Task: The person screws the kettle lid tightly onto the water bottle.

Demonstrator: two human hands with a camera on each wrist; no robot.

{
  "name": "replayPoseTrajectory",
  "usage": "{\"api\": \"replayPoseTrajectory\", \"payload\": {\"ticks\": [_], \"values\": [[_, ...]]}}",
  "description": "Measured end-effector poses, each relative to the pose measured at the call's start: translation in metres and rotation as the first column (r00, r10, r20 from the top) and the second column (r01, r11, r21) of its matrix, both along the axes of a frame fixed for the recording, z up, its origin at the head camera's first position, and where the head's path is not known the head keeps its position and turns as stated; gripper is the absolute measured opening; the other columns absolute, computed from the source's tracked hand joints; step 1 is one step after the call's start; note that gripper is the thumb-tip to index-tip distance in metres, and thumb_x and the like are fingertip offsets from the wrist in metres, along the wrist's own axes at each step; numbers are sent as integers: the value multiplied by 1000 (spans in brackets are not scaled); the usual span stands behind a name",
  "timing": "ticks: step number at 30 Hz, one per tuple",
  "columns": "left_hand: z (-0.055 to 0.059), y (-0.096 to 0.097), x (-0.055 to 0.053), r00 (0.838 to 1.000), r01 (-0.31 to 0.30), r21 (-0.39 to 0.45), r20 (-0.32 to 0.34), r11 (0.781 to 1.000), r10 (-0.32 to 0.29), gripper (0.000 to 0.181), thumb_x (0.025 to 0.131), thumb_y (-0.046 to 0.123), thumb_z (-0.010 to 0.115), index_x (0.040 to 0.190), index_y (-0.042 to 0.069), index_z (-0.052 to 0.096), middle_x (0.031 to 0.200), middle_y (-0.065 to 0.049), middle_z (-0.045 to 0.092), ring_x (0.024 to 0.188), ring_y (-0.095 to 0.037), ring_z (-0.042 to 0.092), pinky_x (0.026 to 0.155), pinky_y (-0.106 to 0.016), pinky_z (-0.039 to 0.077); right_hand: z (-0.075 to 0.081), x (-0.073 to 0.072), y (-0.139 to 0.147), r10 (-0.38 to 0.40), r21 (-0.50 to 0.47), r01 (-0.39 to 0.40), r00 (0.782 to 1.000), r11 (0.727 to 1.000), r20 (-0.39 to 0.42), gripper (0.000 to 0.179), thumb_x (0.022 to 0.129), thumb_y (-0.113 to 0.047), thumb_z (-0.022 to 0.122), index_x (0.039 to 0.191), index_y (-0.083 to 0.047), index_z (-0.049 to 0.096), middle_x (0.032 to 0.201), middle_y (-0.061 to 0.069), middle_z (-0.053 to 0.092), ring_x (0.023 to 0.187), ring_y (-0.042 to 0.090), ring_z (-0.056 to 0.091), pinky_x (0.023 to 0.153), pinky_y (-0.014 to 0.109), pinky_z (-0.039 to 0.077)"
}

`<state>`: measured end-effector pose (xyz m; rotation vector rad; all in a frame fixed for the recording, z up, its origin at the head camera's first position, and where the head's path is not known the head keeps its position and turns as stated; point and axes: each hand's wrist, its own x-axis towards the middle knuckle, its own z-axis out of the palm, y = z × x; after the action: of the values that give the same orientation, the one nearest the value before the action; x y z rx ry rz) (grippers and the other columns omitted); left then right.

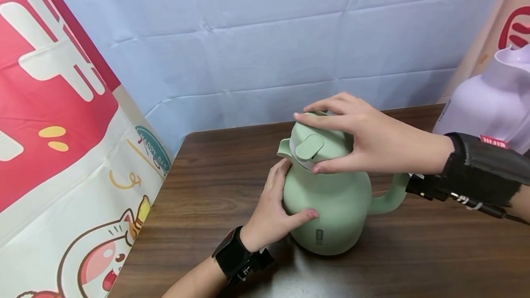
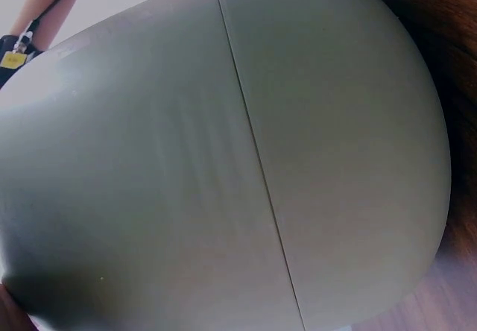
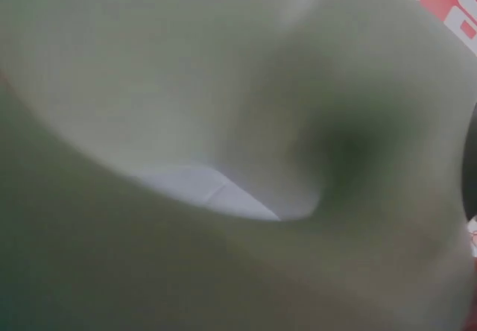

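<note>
A pale green thermos jug (image 1: 333,210) stands upright on the wooden table, its spout to the left and its handle (image 1: 391,199) to the right. My left hand (image 1: 269,215) holds the rounded body from the left, thumb across the front and fingers up by the neck. Over the top, my right hand (image 1: 364,128) grips the green lid (image 1: 333,139), thumb on the near side and fingers on the far side. The lid sits on the neck. In the left wrist view the jug's body (image 2: 186,159) fills most of the picture. A blurred green surface (image 3: 149,70) dominates the right wrist view.
A lilac jug (image 1: 480,105) stands at the far right, beyond my right wrist. The table (image 1: 207,187) is dark wood, with a pale blue cloth (image 1: 248,49) hanging behind it. A printed red and white cloth (image 1: 54,160) hangs at the left edge.
</note>
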<state>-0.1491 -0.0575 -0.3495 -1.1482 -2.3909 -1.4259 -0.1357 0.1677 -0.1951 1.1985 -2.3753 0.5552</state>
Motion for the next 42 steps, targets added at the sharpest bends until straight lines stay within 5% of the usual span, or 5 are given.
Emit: {"api": "replayPoseTrajectory", "payload": {"ticks": [9, 29, 37, 42], "values": [[0, 0, 0, 1000, -2, -1, 12, 1000, 2, 95, 78, 73, 55, 152, 32, 11, 151, 11, 15, 132, -10, 29, 98, -37, 40, 1, -1, 0, -21, 85, 21, 1000, 996, 6, 72, 78, -44, 77, 141, -25, 48, 131, -1, 50, 113, 17, 42, 87, 45, 33], [1, -2, 1, 1000, 5, 3, 15, 1000, -5, 95, 77, 72, 56, 152, 32, 12, 151, 10, 15, 131, -11, 29, 96, -36, 41, -3, 0, 1, -10, 172, -3, 997, 985, 75, 66, 84, -49, 69, 143, -30, 45, 135, -2, 44, 119, 15, 37, 88, 39, 43], [3, -1, 4, 1000, 1, 10, 0, 1000, -1, 95, 77, 72, 57, 152, 31, 13, 151, 10, 17, 132, -12, 29, 96, -35, 41, 1, 2, 0, -21, 218, -16, 986, 976, 166, 64, 87, -52, 63, 144, -35, 40, 138, -7, 40, 121, 11, 33, 90, 38, 43], [3, -2, 5, 1000, -3, 10, 0, 1000, 3, 95, 77, 72, 57, 151, 31, 14, 151, 10, 17, 132, -12, 29, 97, -35, 41, 0, 5, 3, -14, 204, -46, 959, 978, 282, 68, 89, -48, 61, 148, -36, 30, 149, -4, 26, 135, 18, 23, 97, 48, 39]]}}
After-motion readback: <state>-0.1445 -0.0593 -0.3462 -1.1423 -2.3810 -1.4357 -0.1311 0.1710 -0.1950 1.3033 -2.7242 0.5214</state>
